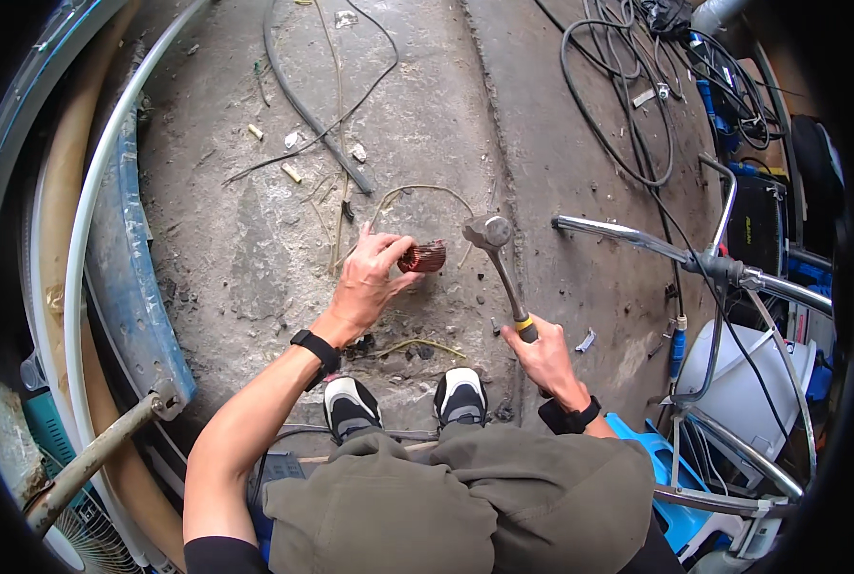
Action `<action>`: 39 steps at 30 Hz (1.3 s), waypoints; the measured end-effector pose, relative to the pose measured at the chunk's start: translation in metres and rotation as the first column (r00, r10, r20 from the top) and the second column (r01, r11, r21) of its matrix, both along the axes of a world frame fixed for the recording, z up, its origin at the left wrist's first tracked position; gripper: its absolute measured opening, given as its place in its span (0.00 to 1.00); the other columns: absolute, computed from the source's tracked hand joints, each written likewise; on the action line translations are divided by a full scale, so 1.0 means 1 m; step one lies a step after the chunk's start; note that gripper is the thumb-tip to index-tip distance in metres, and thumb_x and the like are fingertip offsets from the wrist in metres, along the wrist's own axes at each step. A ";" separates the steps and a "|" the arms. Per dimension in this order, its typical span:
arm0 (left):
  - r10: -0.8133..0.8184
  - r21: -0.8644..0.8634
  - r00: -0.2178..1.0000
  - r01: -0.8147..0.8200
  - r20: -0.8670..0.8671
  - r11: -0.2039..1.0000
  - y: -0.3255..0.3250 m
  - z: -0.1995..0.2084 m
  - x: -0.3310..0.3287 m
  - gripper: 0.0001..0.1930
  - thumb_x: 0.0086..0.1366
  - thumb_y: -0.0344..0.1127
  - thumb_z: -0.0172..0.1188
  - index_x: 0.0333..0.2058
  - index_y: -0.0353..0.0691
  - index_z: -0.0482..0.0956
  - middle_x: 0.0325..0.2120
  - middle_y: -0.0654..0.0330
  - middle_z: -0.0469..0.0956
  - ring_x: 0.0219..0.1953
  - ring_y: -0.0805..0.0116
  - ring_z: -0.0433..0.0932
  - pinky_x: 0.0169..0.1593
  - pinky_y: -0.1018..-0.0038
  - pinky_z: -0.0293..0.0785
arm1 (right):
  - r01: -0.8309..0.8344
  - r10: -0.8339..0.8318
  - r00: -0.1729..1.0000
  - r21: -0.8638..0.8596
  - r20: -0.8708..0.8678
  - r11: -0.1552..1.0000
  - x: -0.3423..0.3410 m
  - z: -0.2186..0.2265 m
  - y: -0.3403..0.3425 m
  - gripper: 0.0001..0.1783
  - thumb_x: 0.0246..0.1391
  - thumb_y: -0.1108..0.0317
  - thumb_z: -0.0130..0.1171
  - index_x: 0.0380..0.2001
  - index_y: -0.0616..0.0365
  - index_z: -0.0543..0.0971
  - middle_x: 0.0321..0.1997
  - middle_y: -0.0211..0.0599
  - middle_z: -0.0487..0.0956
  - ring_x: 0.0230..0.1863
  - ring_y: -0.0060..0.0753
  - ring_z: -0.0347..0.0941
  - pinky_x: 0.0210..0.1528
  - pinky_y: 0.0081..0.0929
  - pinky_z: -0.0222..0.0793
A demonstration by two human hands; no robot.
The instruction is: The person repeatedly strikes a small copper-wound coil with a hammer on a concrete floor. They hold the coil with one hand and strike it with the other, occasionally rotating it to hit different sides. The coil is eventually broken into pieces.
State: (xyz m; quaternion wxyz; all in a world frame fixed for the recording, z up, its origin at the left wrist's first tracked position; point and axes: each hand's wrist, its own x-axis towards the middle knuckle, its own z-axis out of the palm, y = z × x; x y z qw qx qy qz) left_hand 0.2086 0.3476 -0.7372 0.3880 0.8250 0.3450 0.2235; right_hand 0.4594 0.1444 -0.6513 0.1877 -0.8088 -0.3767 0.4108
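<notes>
My left hand [367,279] is closed round one end of a ribbed, copper-red cylinder [425,256], thumb below and fingers above. The piece lies on its side just over the concrete, and its far right end sticks out of my grip. It looks like a wound motor part, but I cannot tell its exact kind. In my right hand [547,359] is a hammer [505,273], gripped low on its dark handle with a yellow band. The steel hammer head [489,232] is up and to the right of the cylinder, apart from it.
Loose wires and a thick grey cable [303,105] lie on the rough concrete floor [255,239] ahead. A metal stand [628,234] and a blue plastic stool [666,478] are at the right. Pipes and a blue metal strip [140,258] line the left. My shoes [461,397] are close below.
</notes>
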 end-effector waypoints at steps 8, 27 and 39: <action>0.113 0.103 0.991 -0.120 0.069 0.987 0.001 -0.015 0.017 0.27 0.53 0.31 0.80 0.53 0.43 0.83 0.47 0.60 0.85 0.54 0.54 0.82 0.75 0.43 0.64 | -0.058 0.055 0.998 0.133 0.025 0.989 -0.019 0.008 0.017 0.17 0.66 0.62 0.70 0.31 0.64 0.77 0.16 0.42 0.70 0.22 0.22 0.57 0.24 0.36 0.63; 0.185 0.162 0.975 -0.164 -0.126 0.973 0.000 -0.025 0.024 0.26 0.50 0.43 0.83 0.47 0.48 0.84 0.40 0.63 0.85 0.53 0.58 0.79 0.76 0.35 0.54 | -0.041 0.033 0.996 0.093 0.085 0.995 -0.030 -0.036 0.014 0.18 0.68 0.62 0.65 0.28 0.65 0.76 0.16 0.42 0.68 0.21 0.25 0.59 0.25 0.38 0.62; 0.224 0.214 0.966 -0.193 -0.129 0.957 -0.007 -0.033 0.019 0.27 0.51 0.46 0.82 0.51 0.50 0.87 0.44 0.70 0.87 0.56 0.59 0.74 0.73 0.32 0.54 | 0.222 -0.175 0.973 0.420 -0.148 0.880 -0.019 0.078 0.060 0.22 0.71 0.66 0.65 0.21 0.57 0.74 0.14 0.21 0.71 0.16 0.12 0.64 0.19 0.23 0.55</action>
